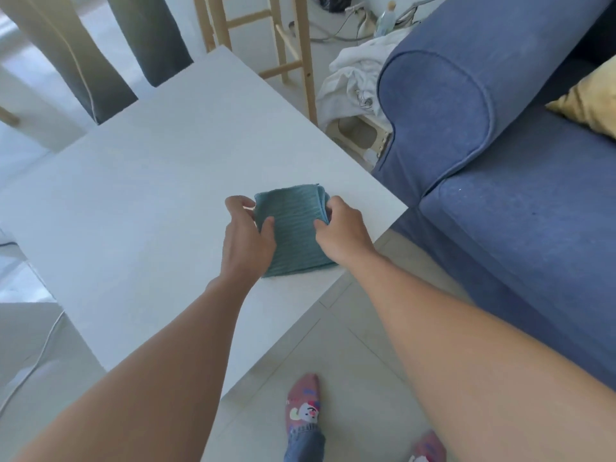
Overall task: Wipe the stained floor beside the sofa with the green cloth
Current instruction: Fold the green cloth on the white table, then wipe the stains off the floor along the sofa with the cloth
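Note:
A folded green cloth (293,228) lies on the white table (150,195), close to the table's right corner. My left hand (245,238) pinches the cloth's left edge between thumb and fingers. My right hand (343,228) grips its right edge the same way. The blue sofa (500,161) stands to the right of the table. Pale tiled floor (360,355) shows between the table and the sofa, with my feet in pink socks (303,405) on it. No stain is discernible on the tiles in view.
Covered chairs (110,45) stand beyond the table's far edge. A wooden stool (290,45) and a heap of white laundry (356,78) sit behind the sofa arm. A yellow cushion (590,98) rests on the sofa. A white cable (36,358) runs along the floor at left.

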Motion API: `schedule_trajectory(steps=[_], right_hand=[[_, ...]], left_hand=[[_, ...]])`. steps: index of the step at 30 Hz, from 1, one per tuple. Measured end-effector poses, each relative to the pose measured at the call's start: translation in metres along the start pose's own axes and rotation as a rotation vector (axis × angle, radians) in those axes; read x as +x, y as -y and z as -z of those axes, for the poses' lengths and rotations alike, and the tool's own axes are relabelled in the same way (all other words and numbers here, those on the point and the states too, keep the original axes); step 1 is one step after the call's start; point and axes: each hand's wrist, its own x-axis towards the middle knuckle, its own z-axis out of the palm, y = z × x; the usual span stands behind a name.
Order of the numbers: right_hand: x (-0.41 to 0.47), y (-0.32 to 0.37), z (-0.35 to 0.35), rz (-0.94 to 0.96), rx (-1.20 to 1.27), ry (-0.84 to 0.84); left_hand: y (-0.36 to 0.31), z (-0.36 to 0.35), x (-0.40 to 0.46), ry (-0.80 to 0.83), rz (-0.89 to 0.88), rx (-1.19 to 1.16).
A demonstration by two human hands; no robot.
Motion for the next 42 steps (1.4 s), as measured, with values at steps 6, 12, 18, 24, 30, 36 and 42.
schedule_trajectory(steps=[6,12,18,24,30,36,42], right_hand=[[-0.026,-0.081,0.046,-0.031,0.176,-0.098],[-0.073,-0.191,0.098,-0.028,0.143,-0.183],[-0.090,-0.340,0.115,-0.089,-0.006,-0.206],[-0.070,-0.512,0.060,-0.247,-0.118,-0.218],[-0.043,-0.661,0.012,-0.393,-0.197,-0.191],[-0.035,-0.725,0.021,-0.440,-0.186,-0.326],[-0.049,-0.715,0.023,-0.499,-0.158,-0.348]], left_hand=[[-0.030,-0.073,-0.012,0.297,-0.356,0.190],[-0.057,-0.176,-0.059,0.446,-0.553,0.257],[-0.033,-0.323,-0.093,0.715,-0.628,0.424],[0.055,-0.478,-0.098,0.879,-0.683,0.511],[0.131,-0.625,-0.098,1.003,-0.880,0.645],[0.131,-0.703,-0.101,0.991,-0.965,0.680],[0.118,-0.696,-0.116,0.963,-0.904,0.717]])
